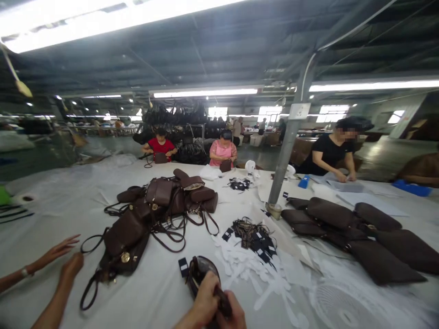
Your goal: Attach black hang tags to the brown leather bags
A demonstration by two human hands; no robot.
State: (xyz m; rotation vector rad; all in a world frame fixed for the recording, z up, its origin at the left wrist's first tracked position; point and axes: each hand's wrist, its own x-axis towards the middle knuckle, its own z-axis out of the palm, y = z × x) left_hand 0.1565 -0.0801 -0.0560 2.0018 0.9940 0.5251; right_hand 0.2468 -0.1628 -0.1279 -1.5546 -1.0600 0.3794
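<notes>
At the bottom middle, both my hands are on a dark brown handbag (pixel 202 267) that lies on the white table (pixel 144 297). My left hand (pixel 206 299) is closed over the bag's upper part, fingers curled around its brown strap. My right hand (pixel 233 313) grips the same strap from the right, partly cut off by the frame's bottom edge. A dark hang tag (pixel 183 267) sticks out at the bag's left side. Just beyond my hands lie white paper strips (pixel 240 260) and a heap of black tags (pixel 255 240).
A pile of brown bags (pixel 161 196) with looping straps lies left of centre; more brown bags (pixel 346 228) lie right. A co-worker's hands (pixel 65 256) reach in from the left. A metal post (pixel 288 151) rises through the table. Three people work along the far side.
</notes>
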